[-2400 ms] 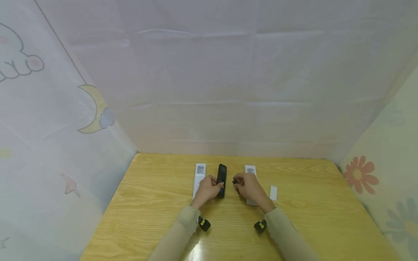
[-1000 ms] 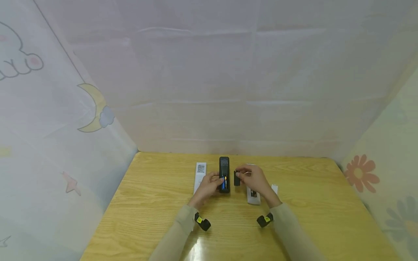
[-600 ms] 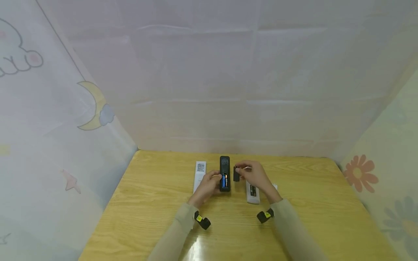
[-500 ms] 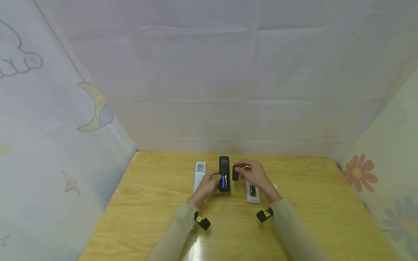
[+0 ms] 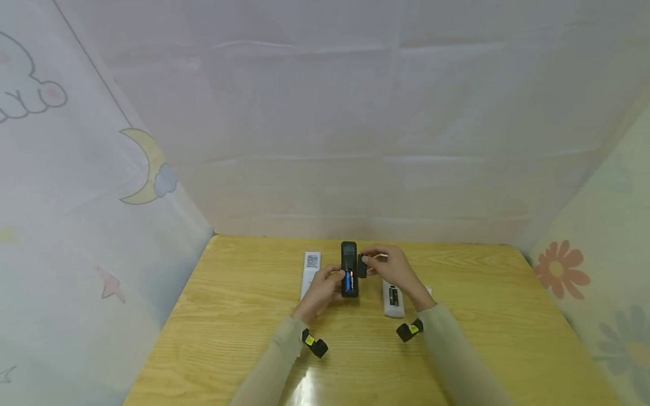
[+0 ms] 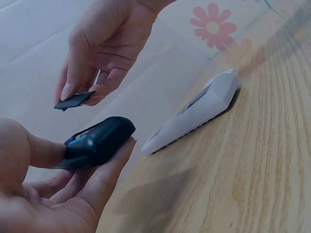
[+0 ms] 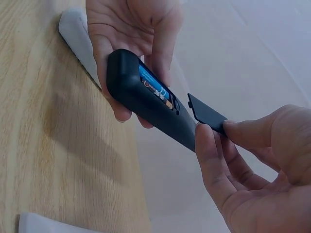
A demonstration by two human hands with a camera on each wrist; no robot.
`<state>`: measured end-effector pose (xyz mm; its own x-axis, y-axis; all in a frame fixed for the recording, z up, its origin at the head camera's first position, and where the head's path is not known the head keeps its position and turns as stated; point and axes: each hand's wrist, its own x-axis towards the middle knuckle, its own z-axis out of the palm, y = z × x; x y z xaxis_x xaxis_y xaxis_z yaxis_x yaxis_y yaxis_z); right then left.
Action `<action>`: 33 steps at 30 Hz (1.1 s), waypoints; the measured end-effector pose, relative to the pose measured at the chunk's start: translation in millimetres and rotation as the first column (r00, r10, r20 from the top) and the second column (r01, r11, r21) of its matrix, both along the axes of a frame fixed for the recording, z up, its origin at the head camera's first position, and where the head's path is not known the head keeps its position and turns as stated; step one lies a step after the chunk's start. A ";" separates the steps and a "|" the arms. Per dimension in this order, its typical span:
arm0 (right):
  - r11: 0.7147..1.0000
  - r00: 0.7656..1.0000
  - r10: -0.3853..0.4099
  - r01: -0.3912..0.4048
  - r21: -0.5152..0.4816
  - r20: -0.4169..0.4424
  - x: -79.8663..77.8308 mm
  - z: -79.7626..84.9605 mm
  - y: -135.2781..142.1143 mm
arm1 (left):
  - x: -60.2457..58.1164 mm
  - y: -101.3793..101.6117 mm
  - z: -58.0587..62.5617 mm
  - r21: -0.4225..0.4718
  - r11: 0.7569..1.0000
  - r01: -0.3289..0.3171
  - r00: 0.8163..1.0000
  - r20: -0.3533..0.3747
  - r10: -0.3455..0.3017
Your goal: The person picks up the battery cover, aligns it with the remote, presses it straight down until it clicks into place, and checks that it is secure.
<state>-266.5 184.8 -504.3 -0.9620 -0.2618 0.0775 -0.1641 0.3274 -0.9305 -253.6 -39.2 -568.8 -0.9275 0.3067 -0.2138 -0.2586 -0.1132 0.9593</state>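
Thin black plastic cover (image 5: 362, 266) has edged closer to the long black plastic remote (image 5: 348, 252)

It was a little farther to the right 0.5 seconds ago; now it hovers just beside the remote, with a gap between them in the left wrist view. From where I stand, the pale yellow wood-grained table (image 5: 244, 321) shows fine parallel streaks and a bright glare near the front edge. Behind it hangs a creased, greyish sheet wall (image 5: 304, 113); the side sheets carry a yellow crescent moon (image 5: 144, 166) and a red flower (image 5: 558, 270).

The person's left hand (image 5: 321, 287) is clamped on the black remote, thumb at the side and fingers beneath, holding it above the table. Its glossy, round-ended body has an open compartment with 2 cylindrical batteries (image 7: 154, 87), 1 of them with a blue wrapper. The right hand (image 5: 395, 266) has thumb and fingers together on the flat, straight-edged cover, pinching it.

On the table lie 2 slim white remotes: a left white remote (image 5: 311, 270) with fine dark print, and a right white remote (image 5: 393, 310) with a dark rectangular opening, partly under the right hand.
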 end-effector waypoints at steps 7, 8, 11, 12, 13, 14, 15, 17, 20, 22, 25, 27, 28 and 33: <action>1.000 1.000 0.002 -0.002 -0.008 0.008 1.2 4.5 -5.0 | 0.2 -1.0 0.0 -0.004 1.000 -0.003 1.000 -0.001 0.003; 1.000 1.000 0.003 -0.003 -0.007 0.007 1.3 4.9 -5.6 | 0.1 -0.9 0.2 -0.001 1.000 -0.002 1.000 -0.001 0.002; 1.000 1.000 0.010 -0.010 0.002 0.004 2.0 5.4 -6.9 | 0.2 -0.4 0.8 0.006 1.000 0.000 1.000 0.000 0.000; 1.000 1.000 0.012 -0.012 0.004 0.006 2.2 5.4 -7.4 | 0.1 -0.3 0.9 0.003 1.000 0.000 1.000 0.000 0.000; 1.000 1.000 0.015 -0.015 0.007 0.004 2.5 5.5 -7.8 | 0.3 -0.2 1.0 0.001 1.000 0.000 1.000 0.000 0.000; 1.000 1.000 0.016 -0.016 0.010 0.005 2.8 5.6 -8.2 | 0.3 -0.1 1.2 0.001 1.000 0.001 1.000 0.001 -0.001; 1.000 1.000 0.016 -0.016 0.012 0.005 3.3 5.8 -8.8 | 0.3 -0.1 1.3 0.000 1.000 0.003 1.000 0.000 -0.003; 1.000 1.000 0.016 -0.016 0.013 0.008 4.0 6.0 -9.8 | 0.3 -0.2 1.6 -0.002 1.000 0.005 1.000 -0.002 -0.005; 1.000 1.000 0.017 -0.017 0.005 0.016 4.8 6.0 -11.1 | 0.3 -0.2 3.1 0.000 1.000 0.007 1.000 -0.002 -0.007; 1.000 1.000 0.018 -0.018 -0.001 0.020 5.1 6.0 -11.9 | 0.0 -0.1 4.4 -0.004 1.000 0.007 1.000 -0.006 -0.007; 1.000 1.000 0.017 -0.017 0.004 0.011 4.9 5.7 -12.7 | -1.4 0.2 5.4 -0.001 1.000 0.003 1.000 -0.002 -0.003; 1.000 1.000 0.016 -0.016 0.012 -0.003 4.7 6.0 -13.3 | -2.0 0.5 6.2 0.002 1.000 0.001 1.000 -0.004 -0.001; 1.000 1.000 0.014 -0.014 0.014 -0.007 4.4 5.8 -13.5 | -2.6 0.7 6.2 0.006 1.000 -0.001 1.000 0.000 0.001; 1.000 1.000 0.012 -0.012 0.011 -0.001 4.7 7.2 -15.0 | -3.5 1.5 7.4 0.012 1.000 -0.009 1.000 0.010 0.009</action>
<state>-261.9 169.8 -497.0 -0.9587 -0.2742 0.0759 -0.1695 0.3360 -0.9265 -257.1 -37.7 -561.4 -0.9281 0.3008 -0.2194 -0.2669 -0.1268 0.9553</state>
